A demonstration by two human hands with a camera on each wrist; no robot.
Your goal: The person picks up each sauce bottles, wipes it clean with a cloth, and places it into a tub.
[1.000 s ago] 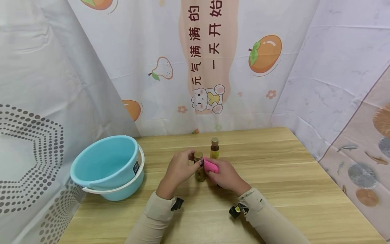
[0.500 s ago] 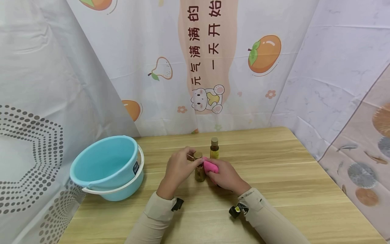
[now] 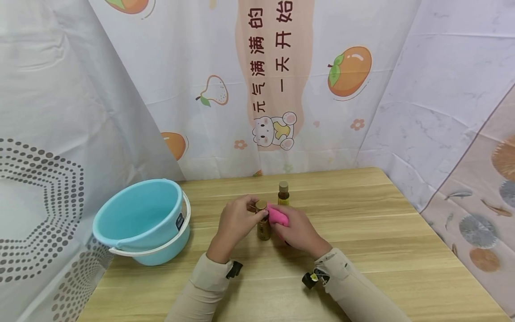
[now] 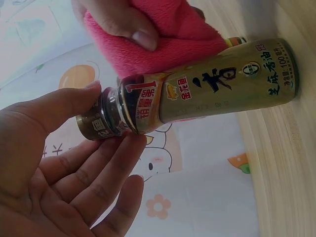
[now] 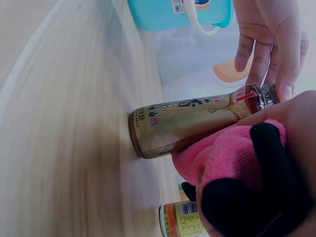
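Observation:
A brown-gold sesame oil bottle (image 3: 263, 230) stands upright on the table. My left hand (image 3: 236, 220) pinches its neck, just under the gold cap, between thumb and fingers; the label (image 4: 217, 81) faces the left wrist camera. On the bottle's right side, my right hand (image 3: 301, 230) grips a bunched pink cloth (image 3: 277, 216) and presses it against the glass. The right wrist view shows the fluffy cloth (image 5: 222, 155) touching the bottle's body (image 5: 182, 126). Behind the right hand stands a smaller dark bottle (image 3: 283, 197) with a yellow label, its lower part hidden.
Two light-blue buckets (image 3: 138, 214), apparently nested, with white handles stand on the left of the wooden table (image 3: 362, 250). A printed curtain (image 3: 225, 129) hangs behind the table's back edge. Black shapes (image 5: 232, 202) of unclear kind lie by the cloth in the right wrist view.
The bottle stays in place. My right hand and the pink cloth have shifted slightly against its side. My left fingers loosened a little around the neck.

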